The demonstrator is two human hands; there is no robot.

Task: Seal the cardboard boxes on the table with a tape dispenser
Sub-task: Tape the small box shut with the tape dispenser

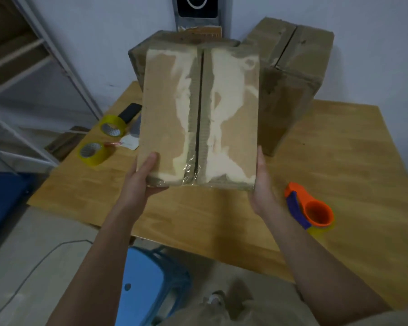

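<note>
Head view shows both hands clamped on one box (198, 114), lifted above the middle of the surface (339, 161) and tilted so its flap seam faces the camera. The left hand (139, 182) grips the near left corner, thumb on the top face; the right hand (260, 184) holds the near right edge, fingers hidden behind it. Holding it by opposite sides likely keeps the seam clear, perhaps for checking or for setting it down squarely: the flaps meet along a dark gap, with torn paper and old film at the near end, so it seems unsealed. The dispenser (310, 211) lies by the right edge, within the right hand's reach. Two more boxes (292, 78) stand at the far edge, and two tape rolls (102, 140) sit at the left edge.
</note>
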